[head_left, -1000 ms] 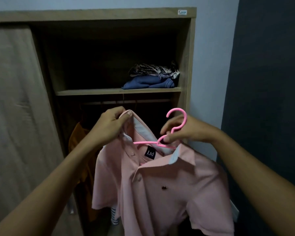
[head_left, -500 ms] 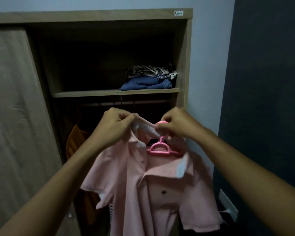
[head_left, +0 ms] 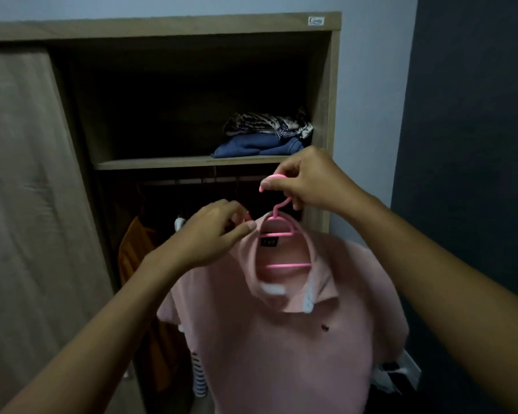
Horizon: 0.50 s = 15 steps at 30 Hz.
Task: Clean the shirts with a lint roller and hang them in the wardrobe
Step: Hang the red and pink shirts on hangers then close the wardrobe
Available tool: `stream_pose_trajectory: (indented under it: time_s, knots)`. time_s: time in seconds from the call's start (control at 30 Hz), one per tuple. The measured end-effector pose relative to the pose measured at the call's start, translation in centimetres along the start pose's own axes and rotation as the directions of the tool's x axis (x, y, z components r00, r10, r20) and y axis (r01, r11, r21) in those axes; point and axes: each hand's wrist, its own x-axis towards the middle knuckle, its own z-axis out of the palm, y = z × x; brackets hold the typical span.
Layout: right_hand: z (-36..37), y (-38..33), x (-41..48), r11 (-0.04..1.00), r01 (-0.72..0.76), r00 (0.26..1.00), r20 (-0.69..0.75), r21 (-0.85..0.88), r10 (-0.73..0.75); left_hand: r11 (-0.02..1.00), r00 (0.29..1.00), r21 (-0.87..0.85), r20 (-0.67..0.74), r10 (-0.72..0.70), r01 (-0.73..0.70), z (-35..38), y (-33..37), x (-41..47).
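Right hand (head_left: 308, 180) raised, forearm coming in from lower right. Its fingers (head_left: 284, 170) curl over the top of the pink hanger (head_left: 287, 265) hook and pinch it, thumb beneath.

Left hand (head_left: 213, 234) sits lower and to the left of the right fingers, forearm rising from lower left. The thumb and curled fingers pinch the collar edge of the pink polo shirt (head_left: 281, 354) just beside the hanger's neck.

Hard to make out: the top of the hook is covered by the right fingers. The hanger's shoulders are inside the shirt, and only two cross bars show through the neck opening. The black neck label is blurred and unreadable, the front collar flap is smeared, and the hem is cut off at the bottom edge. A small reddish bit at the left fingertips cannot be identified.

The shirt hangs directly below the right fingers in front of the open wardrobe (head_left: 332, 85), below its shelf (head_left: 162, 164). Its front faces the camera and its long axis is vertical. The hook is up with its tip pointing left, and the bars run crosswise, near level.

Behind the left fingers an orange garment (head_left: 132, 249) hangs in the dark interior.
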Motion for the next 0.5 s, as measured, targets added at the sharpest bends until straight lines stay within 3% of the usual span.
stream_pose_trajectory:
  time_s: [0.07,0.17,0.4,0.5]
  knots:
    - [-0.7,-0.1,0.1,0.999,0.042,0.997,-0.06,0.005,-0.042,0.998,0.996,-0.007,0.074,0.057,-0.056,0.6,-0.6,0.1]
    - [-2.2,-0.4,0.2,0.995,0.091,0.988,-0.125,0.029,-0.087,0.99,0.993,-0.085,0.029,0.117,-0.114,1.2,-1.3,-0.3]
    - [-3.2,0.1,0.6,0.99,0.134,0.984,0.115,0.041,-0.138,0.974,0.982,-0.147,-0.103,0.161,-0.175,1.4,-1.3,0.0]
    - [-2.6,0.4,0.6,0.992,0.124,0.967,0.225,0.013,-0.123,0.981,0.989,-0.151,-0.098,0.111,-0.125,1.5,-1.6,0.5]
